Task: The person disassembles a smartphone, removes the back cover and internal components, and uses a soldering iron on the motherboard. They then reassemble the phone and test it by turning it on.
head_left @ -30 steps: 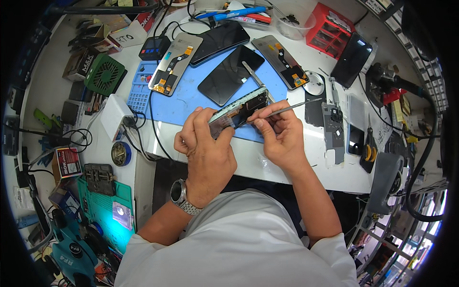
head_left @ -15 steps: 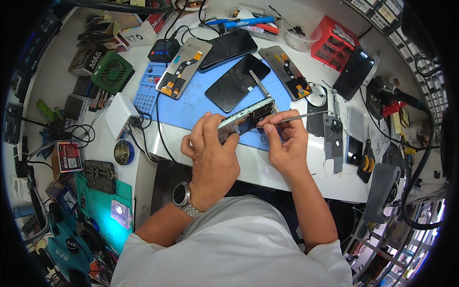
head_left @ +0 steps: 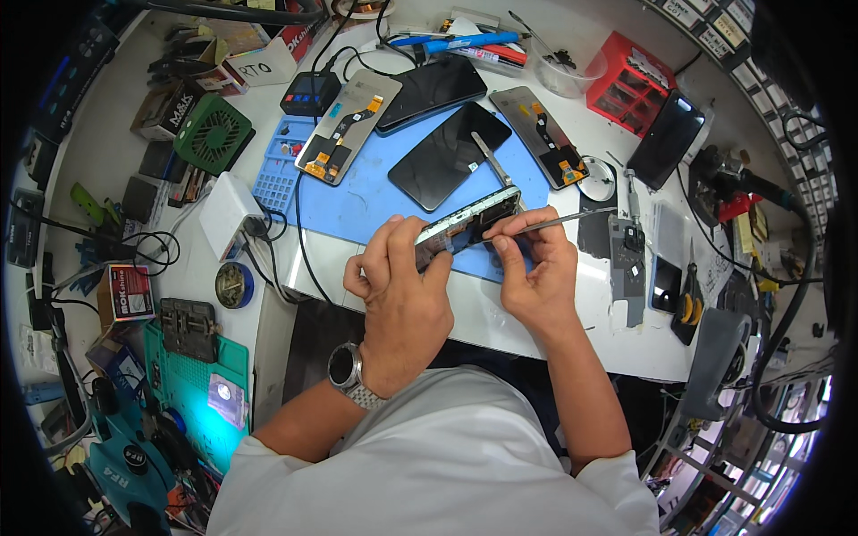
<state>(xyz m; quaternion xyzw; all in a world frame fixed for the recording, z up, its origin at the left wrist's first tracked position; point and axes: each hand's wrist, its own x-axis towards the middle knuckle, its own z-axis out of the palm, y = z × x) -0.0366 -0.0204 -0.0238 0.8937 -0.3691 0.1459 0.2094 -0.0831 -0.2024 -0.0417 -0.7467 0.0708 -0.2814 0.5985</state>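
My left hand (head_left: 407, 304) grips an opened phone (head_left: 468, 213) tilted up on its long edge, its inner parts facing right. My right hand (head_left: 541, 286) pinches a thin metal tool (head_left: 583, 215); one end points into the open side of the phone, and the other sticks out to the right. Fingers partly hide the tool's working tip. Just beyond the phone, a dark phone screen (head_left: 442, 165) lies on the blue mat (head_left: 349, 214), with a metal blade-like tool (head_left: 490, 156) across its right part.
Two loose display panels, one on the left (head_left: 350, 125) and one on the right (head_left: 536, 134), flank another dark phone (head_left: 433, 94). A red drawer box (head_left: 630, 85) and a clear tub (head_left: 567, 76) stand behind. A green fan (head_left: 213, 134) and white box (head_left: 231, 214) sit left.
The phone in my left hand has tilted slightly more upright. The view has shifted a little, and my right hand keeps the tool at the phone's open side.
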